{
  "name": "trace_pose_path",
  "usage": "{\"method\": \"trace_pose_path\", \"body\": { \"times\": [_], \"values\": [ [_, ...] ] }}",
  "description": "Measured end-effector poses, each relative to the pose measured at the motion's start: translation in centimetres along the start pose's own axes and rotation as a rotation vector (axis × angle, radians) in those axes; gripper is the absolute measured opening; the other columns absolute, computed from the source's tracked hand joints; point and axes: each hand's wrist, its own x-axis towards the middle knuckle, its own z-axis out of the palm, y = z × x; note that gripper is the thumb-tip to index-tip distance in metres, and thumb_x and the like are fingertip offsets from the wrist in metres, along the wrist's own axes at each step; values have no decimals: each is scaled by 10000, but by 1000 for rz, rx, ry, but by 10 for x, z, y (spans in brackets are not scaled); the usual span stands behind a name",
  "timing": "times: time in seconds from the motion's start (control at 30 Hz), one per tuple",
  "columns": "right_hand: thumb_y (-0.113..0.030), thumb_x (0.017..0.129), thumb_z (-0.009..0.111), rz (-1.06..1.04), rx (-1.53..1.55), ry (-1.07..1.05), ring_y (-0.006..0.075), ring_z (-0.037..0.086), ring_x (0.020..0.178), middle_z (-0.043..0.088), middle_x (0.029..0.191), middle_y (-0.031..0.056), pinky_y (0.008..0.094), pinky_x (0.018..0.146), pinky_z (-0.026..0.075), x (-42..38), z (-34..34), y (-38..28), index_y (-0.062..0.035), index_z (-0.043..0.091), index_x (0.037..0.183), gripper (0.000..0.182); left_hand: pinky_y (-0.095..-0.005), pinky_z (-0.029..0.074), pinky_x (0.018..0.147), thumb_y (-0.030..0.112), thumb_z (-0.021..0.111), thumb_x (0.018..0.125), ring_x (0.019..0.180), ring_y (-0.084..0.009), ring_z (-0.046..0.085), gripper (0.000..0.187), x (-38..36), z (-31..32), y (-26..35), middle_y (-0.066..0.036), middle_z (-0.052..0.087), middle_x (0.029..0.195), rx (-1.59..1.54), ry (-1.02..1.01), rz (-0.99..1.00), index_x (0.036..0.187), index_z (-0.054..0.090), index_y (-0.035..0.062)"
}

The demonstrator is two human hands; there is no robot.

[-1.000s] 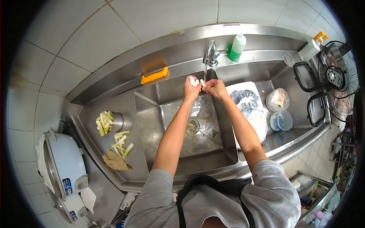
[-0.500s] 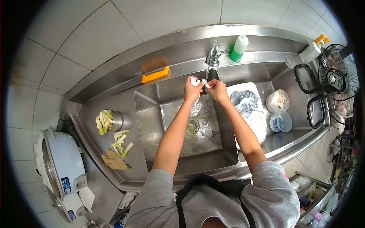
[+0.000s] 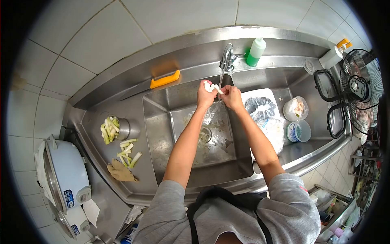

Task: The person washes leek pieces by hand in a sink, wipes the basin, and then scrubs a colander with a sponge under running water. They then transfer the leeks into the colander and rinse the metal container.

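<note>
Below the tap (image 3: 227, 57), from which a thin stream of water runs, my left hand (image 3: 206, 97) is closed around several white scallion pieces (image 3: 209, 86). Close beside it, my right hand (image 3: 232, 98) pinches the end of one white piece under the water. Both hands are over the back part of the sink basin (image 3: 195, 173). To the left, a steel cup (image 3: 128, 128) holds pale green and white cut stalks (image 3: 109, 129), and more stalks (image 3: 129, 153) lie loose in front of it.
A brown cloth-like item (image 3: 121, 171) lies by the loose stalks. An orange-handled tool (image 3: 165, 79) rests along the back ledge, and a green soap bottle (image 3: 256, 53) stands by the tap. Right of the basin are plastic bags (image 3: 269, 132), two tubs (image 3: 299, 131) and a fan (image 3: 359, 87).
The right hand has shifted slightly, and the white piece in its fingers now slants down to the right from the left hand. The left hand stays nearly in place.
</note>
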Motion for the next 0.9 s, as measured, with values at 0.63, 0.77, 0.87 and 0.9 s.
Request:
{"method": "trace_pose_path", "body": {
  "times": [0.63, 0.77, 0.87, 0.9],
  "values": [
    [-51, 811, 474, 204, 564, -208, 70, 505, 576, 576, 690, 38, 194, 527, 419, 3, 15, 21, 43, 517, 1003, 218, -243, 427, 419, -8, 607, 670, 492, -128, 534, 300, 4, 1, 8, -81, 549, 721, -24, -11, -112, 898, 415, 32],
    [-47, 809, 471, 170, 462, -158, 72, 507, 572, 577, 701, 39, 195, 517, 415, 4, 15, 25, 52, 534, 972, 201, -241, 414, 412, -18, 599, 667, 490, -124, 528, 276, 3, 1, 11, -75, 549, 718, 8, -24, -82, 874, 423, 32],
    [-42, 800, 475, 61, 284, -98, 72, 508, 555, 579, 700, 44, 204, 501, 418, 2, 14, 26, 56, 545, 952, 194, -242, 412, 410, -31, 591, 660, 488, -121, 521, 268, 4, 2, 8, -71, 539, 717, 11, -41, -32, 861, 427, 33],
    [-42, 800, 475, 61, 283, -98, 72, 508, 555, 579, 700, 44, 204, 501, 418, 1, 14, 26, 56, 545, 952, 194, -242, 412, 410, -31, 591, 660, 488, -121, 521, 268, 4, 1, 8, -71, 539, 717, 11, -41, -32, 861, 427, 33]
  ]
}}
